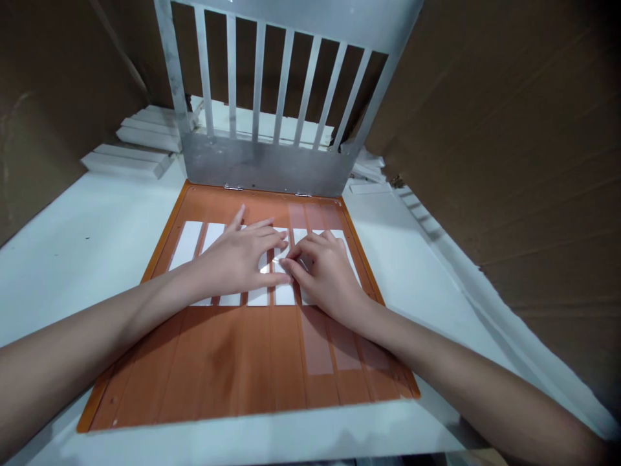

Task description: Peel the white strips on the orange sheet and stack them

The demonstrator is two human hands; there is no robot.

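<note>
A row of white rectangular strips (185, 246) lies side by side on an orange board (233, 362) with lengthwise grooves. My left hand (237, 255) rests over the middle strips, fingers spread and thumb pointing right. Beside it, my right hand (323, 265) is over the right-hand strips, thumb and index finger pinched together above a white strip (284, 291). Small shiny glints show by those fingertips; whatever is between them is too small or clear to make out. Pale see-through bands (317, 349) run lengthwise across the board's right side, past the white strips.
A slotted grey metal frame (266, 162) stands raised, hinged at the board's far edge. White stacked pieces (129, 162) lie at the back left, with more white pieces (371, 165) at the back right. Brown cardboard walls (485, 129) enclose the white table (72, 239).
</note>
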